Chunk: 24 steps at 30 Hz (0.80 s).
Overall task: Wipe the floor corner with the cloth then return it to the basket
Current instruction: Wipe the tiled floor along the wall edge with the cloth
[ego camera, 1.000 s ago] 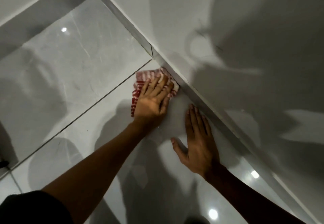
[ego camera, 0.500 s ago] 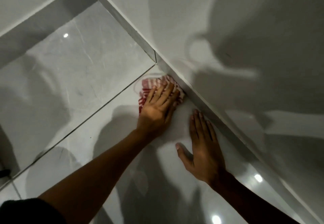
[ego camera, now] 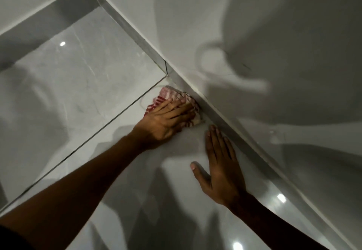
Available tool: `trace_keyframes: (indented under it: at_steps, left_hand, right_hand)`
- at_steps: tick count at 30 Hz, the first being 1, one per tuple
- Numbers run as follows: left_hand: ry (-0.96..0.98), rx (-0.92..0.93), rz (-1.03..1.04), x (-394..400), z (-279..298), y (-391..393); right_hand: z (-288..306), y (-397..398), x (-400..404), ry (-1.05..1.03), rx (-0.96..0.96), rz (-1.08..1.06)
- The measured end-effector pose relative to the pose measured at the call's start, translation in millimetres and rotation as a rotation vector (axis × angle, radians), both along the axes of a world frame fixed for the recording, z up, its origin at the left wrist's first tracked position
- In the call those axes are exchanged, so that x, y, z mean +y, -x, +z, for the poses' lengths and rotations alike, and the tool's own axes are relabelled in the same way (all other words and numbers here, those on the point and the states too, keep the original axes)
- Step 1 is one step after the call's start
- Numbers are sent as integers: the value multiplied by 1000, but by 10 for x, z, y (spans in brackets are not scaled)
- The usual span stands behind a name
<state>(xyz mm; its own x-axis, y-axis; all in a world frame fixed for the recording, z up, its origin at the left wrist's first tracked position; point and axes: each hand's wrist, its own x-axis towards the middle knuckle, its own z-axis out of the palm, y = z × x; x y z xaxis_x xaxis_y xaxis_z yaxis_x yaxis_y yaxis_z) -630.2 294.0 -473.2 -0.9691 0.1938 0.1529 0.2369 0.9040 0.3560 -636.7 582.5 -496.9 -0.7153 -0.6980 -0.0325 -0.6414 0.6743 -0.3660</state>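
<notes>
The left hand [ego camera: 166,120] is pressing the red-striped cloth [ego camera: 172,98] flat under nearly closed fingers, against the skirting [ego camera: 215,115]. The right hand [ego camera: 221,169] is lying open on the floor [ego camera: 78,85], fingers together, thumb splayed, just beside the cloth.

An indoor room, likely in a home: glossy pale grey marble-look floor tiles [ego camera: 82,85] meet plain white walls [ego camera: 244,24] along a grey skirting strip [ego camera: 137,36].

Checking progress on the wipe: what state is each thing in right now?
cloth: bunched, pressed flat on the floor against the skirting
left hand: palm down on the cloth
right hand: empty, flat on the floor tile
basket: not in view
</notes>
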Motion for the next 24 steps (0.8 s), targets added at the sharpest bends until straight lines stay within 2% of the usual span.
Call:
trace_keyframes:
  at_steps: [5,8,12,17,20,22,24]
  left_hand:
    - [-64,17,225,297,-12,-48]
    - [-136,-6,137,394,46,-129]
    - [-77,-18,10,173,36,-103]
    - [-33,-35,316,-29,3,14]
    - [-39,-63,436,128,-1,94]
    - [-34,-67,389,302,-15,18]
    - [-41,-42,171,366,-38,-130]
  right_hand:
    - [-5,2,-5,-8,7,-2]
    - [16,2,-19,-13,37,6]
    - [24,10,-18,-19,52,13]
    - [4,-3,-10,-21,36,7]
    - [3,-7,-9,2,33,3]
    - [13,-5,-7,20,52,3]
    - [14,-7,-8,21,74,-2]
